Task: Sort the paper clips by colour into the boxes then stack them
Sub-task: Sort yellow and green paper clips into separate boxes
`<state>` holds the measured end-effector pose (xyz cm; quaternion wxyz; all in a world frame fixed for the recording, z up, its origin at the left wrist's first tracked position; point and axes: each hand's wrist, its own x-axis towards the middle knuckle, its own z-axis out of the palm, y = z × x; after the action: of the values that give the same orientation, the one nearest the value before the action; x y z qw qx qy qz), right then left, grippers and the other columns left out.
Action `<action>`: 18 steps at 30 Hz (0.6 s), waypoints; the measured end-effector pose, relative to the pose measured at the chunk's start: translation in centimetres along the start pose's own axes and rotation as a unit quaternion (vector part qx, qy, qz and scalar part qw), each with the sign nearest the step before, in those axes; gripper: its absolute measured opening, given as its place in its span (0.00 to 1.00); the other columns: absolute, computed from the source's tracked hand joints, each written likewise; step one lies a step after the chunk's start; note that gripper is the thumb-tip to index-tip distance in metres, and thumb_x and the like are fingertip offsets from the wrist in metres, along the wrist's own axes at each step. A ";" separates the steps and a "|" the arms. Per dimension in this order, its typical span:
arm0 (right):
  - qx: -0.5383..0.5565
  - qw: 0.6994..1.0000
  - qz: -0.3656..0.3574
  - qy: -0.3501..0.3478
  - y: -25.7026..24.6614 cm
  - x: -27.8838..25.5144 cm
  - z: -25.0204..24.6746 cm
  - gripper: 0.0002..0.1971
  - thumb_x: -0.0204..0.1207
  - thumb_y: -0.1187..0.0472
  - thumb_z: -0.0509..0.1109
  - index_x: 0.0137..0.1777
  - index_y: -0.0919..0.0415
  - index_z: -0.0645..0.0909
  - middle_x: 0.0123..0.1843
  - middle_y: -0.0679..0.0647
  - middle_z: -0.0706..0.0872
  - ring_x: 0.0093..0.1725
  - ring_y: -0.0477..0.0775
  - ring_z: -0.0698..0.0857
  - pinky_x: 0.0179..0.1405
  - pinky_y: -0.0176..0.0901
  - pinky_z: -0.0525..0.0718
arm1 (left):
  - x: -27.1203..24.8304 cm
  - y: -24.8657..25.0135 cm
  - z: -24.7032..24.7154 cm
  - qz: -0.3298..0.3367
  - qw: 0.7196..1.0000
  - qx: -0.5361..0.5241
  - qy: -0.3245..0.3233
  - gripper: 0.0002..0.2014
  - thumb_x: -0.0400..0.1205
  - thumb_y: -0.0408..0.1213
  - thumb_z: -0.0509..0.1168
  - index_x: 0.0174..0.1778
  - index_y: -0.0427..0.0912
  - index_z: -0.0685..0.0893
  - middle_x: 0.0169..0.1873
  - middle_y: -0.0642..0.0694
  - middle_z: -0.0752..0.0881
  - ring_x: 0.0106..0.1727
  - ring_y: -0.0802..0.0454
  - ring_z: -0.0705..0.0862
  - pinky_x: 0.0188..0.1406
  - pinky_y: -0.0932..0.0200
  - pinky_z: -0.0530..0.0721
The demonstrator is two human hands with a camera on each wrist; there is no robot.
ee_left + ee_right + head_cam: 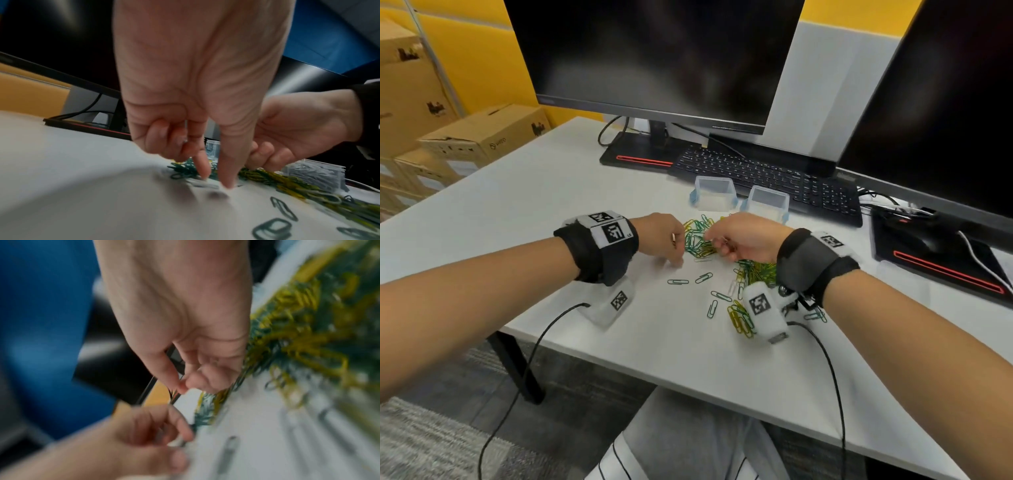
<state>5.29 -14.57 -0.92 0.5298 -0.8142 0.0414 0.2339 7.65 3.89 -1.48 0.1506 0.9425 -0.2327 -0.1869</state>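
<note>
Now both your hands work the near edge of the clips [697, 238], a tangled green and yellow pile on the white desk [544, 192]. Your left hand [661, 238] reaches down, index finger and thumb extended with tips on the desk on either side of a pale clip [205, 184]; the other fingers are curled in. Whether the clip is actually pinched, the blur does not let you tell. Your right hand [743, 236] hangs just beside it over the pile, thumb and forefinger tips meeting, the rest curled; whether they hold anything you cannot tell. More clips lie scattered toward you, a second clump [739, 317] under your right wrist. Two clear boxes [714, 192] stand open side by side beyond the pile, just before the keyboard [774, 174], apart from the clips.
</note>
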 end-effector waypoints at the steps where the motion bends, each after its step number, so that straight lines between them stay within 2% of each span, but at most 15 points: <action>1: -0.146 0.989 -0.023 0.023 0.0 0.1 0.3 0.07 0.78 0.60 0.70 0.46 0.66 0.82 0.33 0.53 0.79 0.29 0.48 0.74 0.26 0.37 0.71 | 0.1 0.0 0.1 0.004 1.000 0.009 0.004 0.09 0.74 0.38 0.75 0.47 0.41 0.86 0.35 0.57 0.79 0.42 0.55 0.77 0.39 0.62 0.74; 2: -0.267 0.962 -0.049 0.037 0.1 0.2 0.7 0.09 0.76 0.58 0.73 0.46 0.65 0.85 0.36 0.52 0.82 0.32 0.48 0.77 0.28 0.37 0.74 | 0.1 0.1 0.1 0.007 1.000 0.015 0.006 0.07 0.74 0.37 0.75 0.45 0.41 0.86 0.34 0.56 0.79 0.42 0.54 0.78 0.42 0.62 0.75; 4: -0.386 0.918 -0.079 0.044 0.1 0.2 1.4 0.09 0.73 0.56 0.76 0.46 0.63 0.89 0.41 0.49 0.88 0.39 0.47 0.82 0.34 0.37 0.79 | 0.2 0.2 0.1 0.016 1.000 0.024 0.003 0.04 0.74 0.35 0.74 0.39 0.43 0.85 0.34 0.53 0.83 0.40 0.54 0.79 0.43 0.61 0.77; 7: -0.477 0.874 -0.089 0.035 0.0 0.2 2.3 0.10 0.75 0.57 0.73 0.48 0.65 0.89 0.46 0.56 0.90 0.44 0.54 0.85 0.41 0.43 0.82 | 0.3 0.4 0.0 0.019 0.999 0.026 -0.007 0.05 0.75 0.36 0.74 0.37 0.43 0.85 0.36 0.50 0.85 0.39 0.54 0.80 0.42 0.62 0.78; 9: -0.529 0.845 -0.079 0.011 -0.3 -0.1 2.8 0.13 0.77 0.56 0.70 0.51 0.67 0.86 0.45 0.58 0.87 0.42 0.57 0.83 0.38 0.44 0.80 | 0.3 0.6 0.0 0.023 1.000 0.010 -0.001 0.04 0.75 0.36 0.73 0.38 0.42 0.85 0.38 0.49 0.86 0.39 0.55 0.80 0.37 0.64 0.76; 11: -0.566 0.822 -0.068 -0.007 -0.6 -0.5 2.7 0.13 0.79 0.56 0.68 0.52 0.67 0.84 0.42 0.57 0.82 0.41 0.57 0.81 0.37 0.42 0.78 | 0.4 1.1 0.1 0.024 0.998 -0.063 0.008 0.02 0.77 0.33 0.71 0.43 0.40 0.84 0.39 0.49 0.86 0.39 0.55 0.80 0.34 0.67 0.74; 12: -0.574 0.816 -0.065 -0.014 -0.6 -0.7 2.3 0.14 0.80 0.55 0.66 0.52 0.67 0.83 0.41 0.56 0.81 0.41 0.57 0.80 0.38 0.42 0.78 | 0.3 1.4 0.1 0.017 0.991 -0.134 0.012 0.03 0.78 0.31 0.69 0.46 0.39 0.83 0.39 0.48 0.85 0.39 0.55 0.79 0.33 0.67 0.74; 13: -0.569 0.820 -0.063 -0.011 -0.5 -0.9 1.8 0.14 0.80 0.54 0.65 0.51 0.66 0.83 0.41 0.55 0.81 0.42 0.56 0.80 0.40 0.43 0.78 | 0.2 1.8 0.2 0.001 0.973 -0.230 0.006 0.05 0.80 0.29 0.66 0.51 0.39 0.81 0.38 0.47 0.82 0.37 0.54 0.77 0.33 0.66 0.73; 14: -0.535 0.842 -0.065 -0.001 -0.3 -1.1 1.2 0.14 0.81 0.53 0.64 0.50 0.65 0.83 0.41 0.55 0.82 0.41 0.55 0.80 0.40 0.44 0.78 | 0.1 2.0 0.1 -0.020 0.940 -0.340 -0.012 0.07 0.82 0.27 0.61 0.54 0.39 0.79 0.36 0.45 0.79 0.34 0.53 0.74 0.32 0.63 0.71; 15: -0.454 0.888 -0.069 0.008 0.0 -1.3 0.4 0.13 0.81 0.55 0.63 0.47 0.64 0.83 0.40 0.54 0.82 0.39 0.53 0.79 0.38 0.44 0.78 | 0.0 2.2 0.1 -0.040 0.894 -0.445 -0.037 0.09 0.83 0.26 0.56 0.56 0.39 0.76 0.34 0.44 0.75 0.31 0.53 0.72 0.31 0.61 0.69; 16: -0.322 0.944 -0.072 0.006 0.3 -1.6 -0.3 0.10 0.81 0.59 0.63 0.43 0.64 0.81 0.37 0.53 0.81 0.34 0.50 0.77 0.34 0.41 0.76 | -0.1 2.3 0.1 -0.054 0.848 -0.523 -0.063 0.11 0.83 0.24 0.52 0.55 0.38 0.76 0.32 0.44 0.73 0.29 0.52 0.71 0.30 0.61 0.69; 17: -0.160 0.984 -0.074 -0.007 0.8 -1.8 -0.9 0.08 0.81 0.64 0.62 0.40 0.63 0.78 0.34 0.53 0.79 0.31 0.48 0.73 0.29 0.38 0.72 | -0.1 2.5 0.2 -0.064 0.816 -0.568 -0.085 0.11 0.82 0.23 0.50 0.52 0.37 0.76 0.30 0.44 0.72 0.28 0.52 0.71 0.30 0.61 0.69; 18: 0.004 0.997 -0.068 -0.022 1.2 -2.1 -1.5 0.08 0.81 0.68 0.60 0.40 0.62 0.75 0.33 0.53 0.76 0.28 0.47 0.70 0.25 0.35 0.68 | -0.1 2.7 0.4 -0.070 0.805 -0.581 -0.102 0.10 0.81 0.24 0.50 0.48 0.36 0.76 0.29 0.44 0.72 0.26 0.53 0.71 0.29 0.61 0.69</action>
<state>3.56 -16.81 -0.49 0.5489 -0.8075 -0.0249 0.2144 6.38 1.52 -0.80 0.6320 0.6680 -0.0281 -0.3919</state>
